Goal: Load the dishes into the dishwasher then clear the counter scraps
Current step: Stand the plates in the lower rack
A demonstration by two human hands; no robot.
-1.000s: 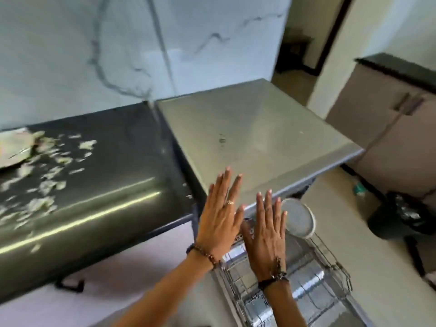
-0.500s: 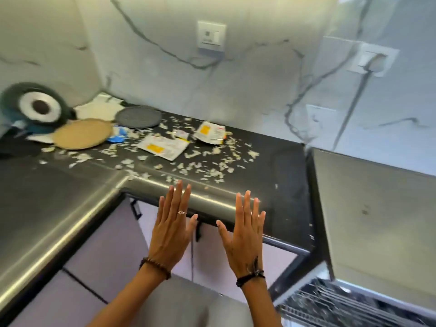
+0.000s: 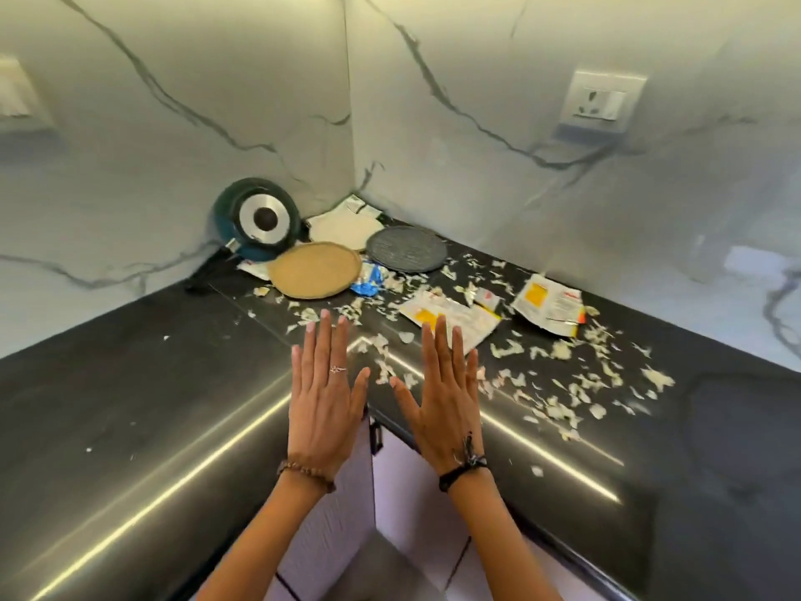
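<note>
- View has swung off the dishwasher to the corner counter (image 3: 130,405).
- Left hand (image 3: 323,401) and right hand (image 3: 442,405) stay flat, fingers straight, holding nothing, over the inner edge.
- Scraps (image 3: 559,383) litter the right run; the left run lies mostly bare.

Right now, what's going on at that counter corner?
A person holds both hands flat and empty over the black counter, left hand beside right hand. Pale scraps and torn packets litter the counter. A pan leans in the corner by a tan round plate and a grey one. Nothing is gripped.
</note>
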